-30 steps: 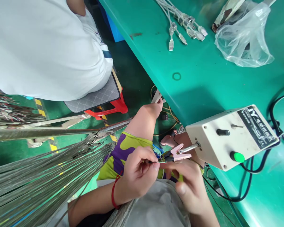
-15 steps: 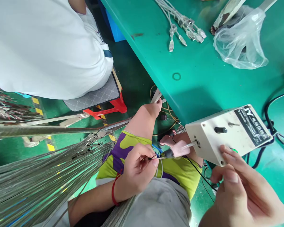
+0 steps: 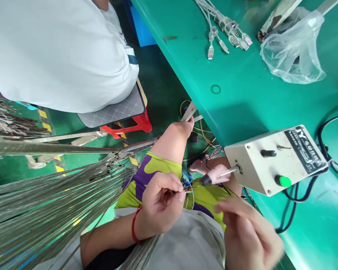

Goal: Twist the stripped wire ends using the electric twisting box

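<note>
My left hand (image 3: 163,198) is closed, pinching the stripped end of a thin cable over my lap. Fine red and dark wires (image 3: 187,191) stick out of its fingertips to the right. Just beyond them is the wrapped, black-tipped end (image 3: 211,176) of a shaft (image 3: 229,171), which comes out of a beige machine box (image 3: 250,168). The wire tips look apart from it. Below the box, my right hand (image 3: 250,232) is blurred by motion, with its forefinger stretched out and nothing seen in it. A green button (image 3: 284,181) and a black knob (image 3: 268,153) show on the box.
A bundle of long grey cables (image 3: 73,195) hangs at left. Several USB cables (image 3: 228,32) and a clear plastic bag (image 3: 293,52) lie on the green table (image 3: 191,45). A person in white (image 3: 62,56) sits close by on a red stool (image 3: 129,125).
My right hand has left the green button and moved left and down toward my lap. The wires in my left hand have come away from the shaft's tip. The view has shifted slightly.
</note>
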Demonstrator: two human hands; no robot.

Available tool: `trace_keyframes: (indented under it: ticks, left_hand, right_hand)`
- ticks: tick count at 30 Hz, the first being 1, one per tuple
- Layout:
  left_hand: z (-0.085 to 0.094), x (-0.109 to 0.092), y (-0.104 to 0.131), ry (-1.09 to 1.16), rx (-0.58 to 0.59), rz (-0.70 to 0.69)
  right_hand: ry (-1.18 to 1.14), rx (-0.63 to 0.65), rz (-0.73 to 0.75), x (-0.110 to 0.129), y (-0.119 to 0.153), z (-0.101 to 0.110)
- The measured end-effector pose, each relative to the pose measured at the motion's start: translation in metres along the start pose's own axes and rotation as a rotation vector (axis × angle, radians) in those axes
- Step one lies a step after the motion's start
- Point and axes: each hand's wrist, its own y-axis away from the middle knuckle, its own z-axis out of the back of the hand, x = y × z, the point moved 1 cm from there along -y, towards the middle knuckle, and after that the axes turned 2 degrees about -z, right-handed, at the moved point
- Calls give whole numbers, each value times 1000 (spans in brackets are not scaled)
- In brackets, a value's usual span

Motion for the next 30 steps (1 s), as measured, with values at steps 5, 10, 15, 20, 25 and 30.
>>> trace_keyframes:
  ticks: [5, 10, 15, 20, 25, 30]
  left_hand:
    - [-1, -1, 0, -22, 47, -13]
    - [-1, 1, 2, -48, 70, -64]
    - [-2, 5, 4, -45, 68, -70]
    - [-3, 7, 4, -60, 55, -60]
    - [-4, 7, -1, -65, 54, -26]
    - [-4, 8, -2, -63, 79, 14]
  right_hand:
    - [-339, 184, -301, -5, -33, -38]
    - [-676, 175, -353, 7, -50, -47]
    - [-815, 181, -420, 21, -60, -52]
    - [-972, 287, -409, 12, -69, -64]
    - [-956, 322, -299, -2, -77, -70]
    - [-930, 296, -299, -4, -79, -69]
